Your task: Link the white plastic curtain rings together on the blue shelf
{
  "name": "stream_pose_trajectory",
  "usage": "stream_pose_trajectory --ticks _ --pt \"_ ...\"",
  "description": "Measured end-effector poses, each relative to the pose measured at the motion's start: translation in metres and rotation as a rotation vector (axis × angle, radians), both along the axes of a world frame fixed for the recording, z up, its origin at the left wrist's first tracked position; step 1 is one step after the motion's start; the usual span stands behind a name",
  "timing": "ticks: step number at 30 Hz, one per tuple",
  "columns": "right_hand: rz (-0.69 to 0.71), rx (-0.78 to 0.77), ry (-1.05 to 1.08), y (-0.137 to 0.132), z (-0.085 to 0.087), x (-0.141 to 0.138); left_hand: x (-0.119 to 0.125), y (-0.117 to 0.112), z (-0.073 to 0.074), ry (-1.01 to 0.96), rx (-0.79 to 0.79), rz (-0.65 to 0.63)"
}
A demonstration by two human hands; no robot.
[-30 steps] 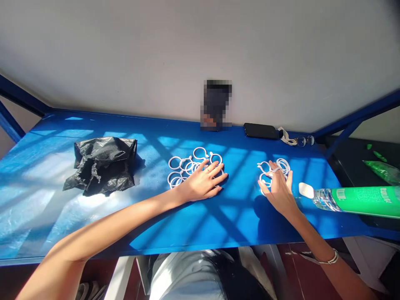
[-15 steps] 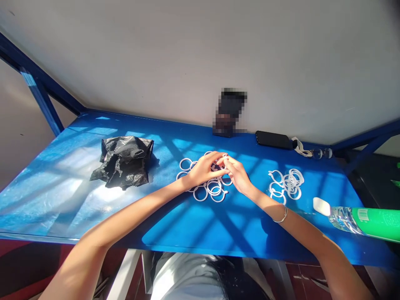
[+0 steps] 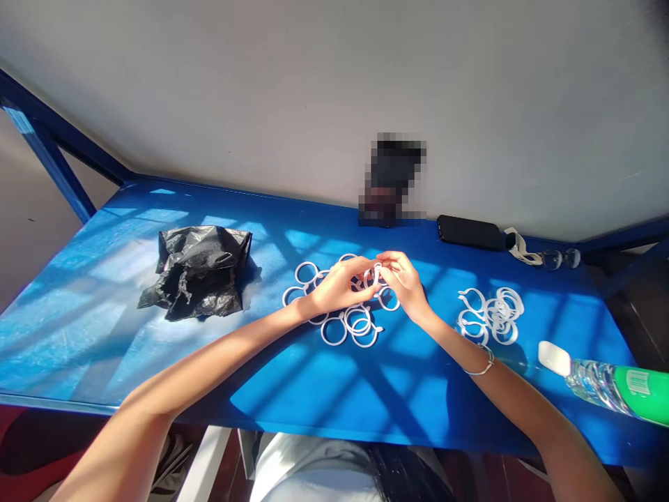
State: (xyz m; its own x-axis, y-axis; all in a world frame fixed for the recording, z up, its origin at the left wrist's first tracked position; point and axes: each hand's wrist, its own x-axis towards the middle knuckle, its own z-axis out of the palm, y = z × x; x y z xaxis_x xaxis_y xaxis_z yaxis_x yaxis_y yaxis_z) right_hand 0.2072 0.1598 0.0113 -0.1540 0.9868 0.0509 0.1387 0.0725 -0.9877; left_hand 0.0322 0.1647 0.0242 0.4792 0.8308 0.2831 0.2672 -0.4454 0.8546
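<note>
A white plastic ring [image 3: 377, 270] with a small knob, like a curtain ring, is held up between my two hands. My left hand [image 3: 345, 282] closes on it from the left, thumb and fingers curved round it. From the right, the fingers of my right hand [image 3: 402, 282] pinch at the ring's top, by its knob. Beneath and around my hands lies a spread of similar white rings [image 3: 334, 331], some overlapping. To the right a second cluster of white rings [image 3: 502, 314] rests on the blue table [image 3: 334, 390]. My left hand hides part of the near rings.
A crumpled black plastic bag [image 3: 201, 272] sits at the left. Along the wall stand a pixelated dark object [image 3: 391, 181], a black phone [image 3: 469, 233], a white-strapped watch [image 3: 517, 247] and glasses [image 3: 562, 259]. A green-labelled bottle [image 3: 601, 383] lies at the right edge.
The ring between my hands now shows more clearly, and my right fingers have shifted up and right around it. The view has tilted and moved slightly; the loose rings lie as before.
</note>
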Motion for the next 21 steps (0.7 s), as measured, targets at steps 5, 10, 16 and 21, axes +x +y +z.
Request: stream_pose_trajectory --ticks 5,10,16,21 --pt "0.041 0.031 -0.051 -0.0006 0.0008 0.0004 -0.0031 0.0000 0.0010 0.033 -0.015 -0.006" --pt "0.038 0.053 -0.083 -0.0021 -0.0001 0.0010 -0.0060 0.0024 0.0010 0.087 -0.005 -0.012" --pt "0.052 0.103 -0.150 -0.0030 0.0003 0.0031 -0.0082 0.0039 0.0001 0.108 0.044 -0.063" --pt "0.056 0.108 -0.167 -0.0039 0.0017 0.0029 -0.0086 0.0027 0.0017 0.118 0.051 -0.075"
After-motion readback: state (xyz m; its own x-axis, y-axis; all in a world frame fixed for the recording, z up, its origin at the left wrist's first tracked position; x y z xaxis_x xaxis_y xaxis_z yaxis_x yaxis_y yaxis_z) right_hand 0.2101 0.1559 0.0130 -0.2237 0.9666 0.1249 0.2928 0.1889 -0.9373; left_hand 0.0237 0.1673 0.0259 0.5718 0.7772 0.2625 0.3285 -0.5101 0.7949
